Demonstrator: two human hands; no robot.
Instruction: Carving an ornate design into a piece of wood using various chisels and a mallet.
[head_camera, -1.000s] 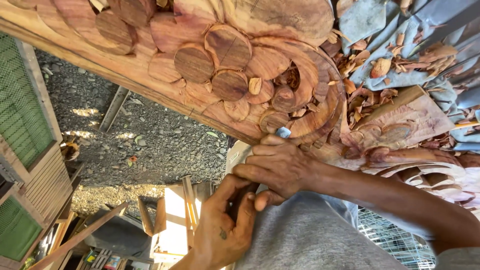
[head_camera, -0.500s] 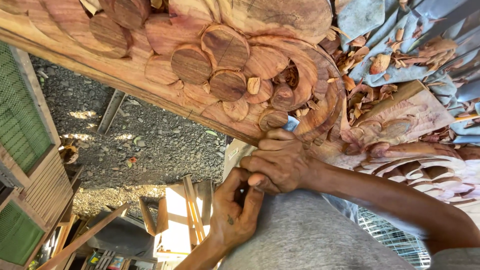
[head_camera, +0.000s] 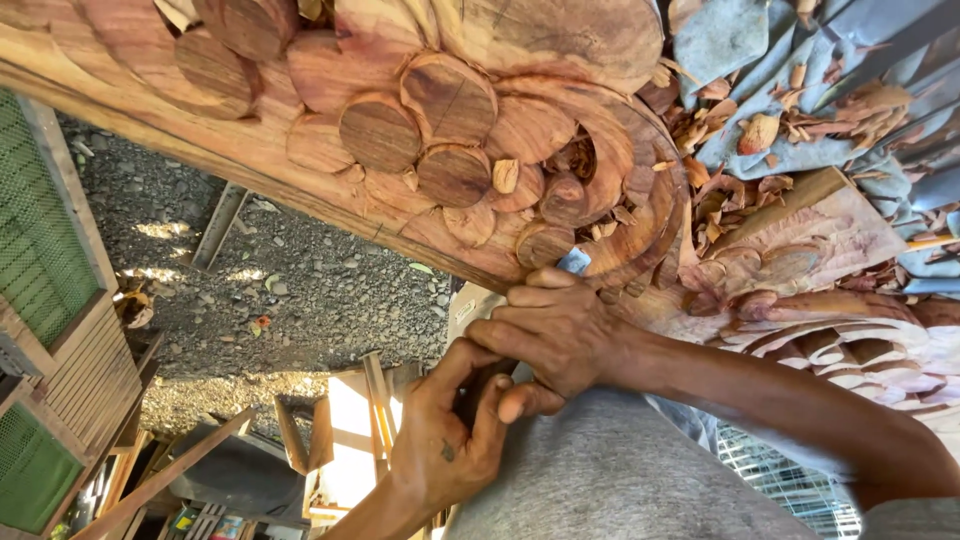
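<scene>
**Two hands on a chisel at the edge of a carved panel**

The carved wooden panel (head_camera: 450, 130), covered in overlapping round discs, serves as the landmark. Just below its lower edge, the right hand (head_camera: 555, 330) wraps closed around a chisel (head_camera: 573, 262), whose pale blue-grey tip shows right against the curved carved band (head_camera: 650, 225) beside the discs. Below that, further from the panel, the left hand (head_camera: 450, 440) curls shut around the dark lower end of the same tool; how much of the handle it covers cannot be told.

The chisel looks stiff, narrow and fairly light, with a sharp end, so it is best held along the shaft and handle, well behind the tip. The panel appears heavy, hard and rigid, though its thin carved edges could chip. Loose wood chips (head_camera: 740, 190) lie to the panel's right, over blue-grey cloth (head_camera: 730, 40). Gravel ground (head_camera: 300, 290) lies beneath the panel's edge.

Compared with a second ago, the left hand has closed in tighter under the right, and the tip stays at much the same spot on the carving.
</scene>
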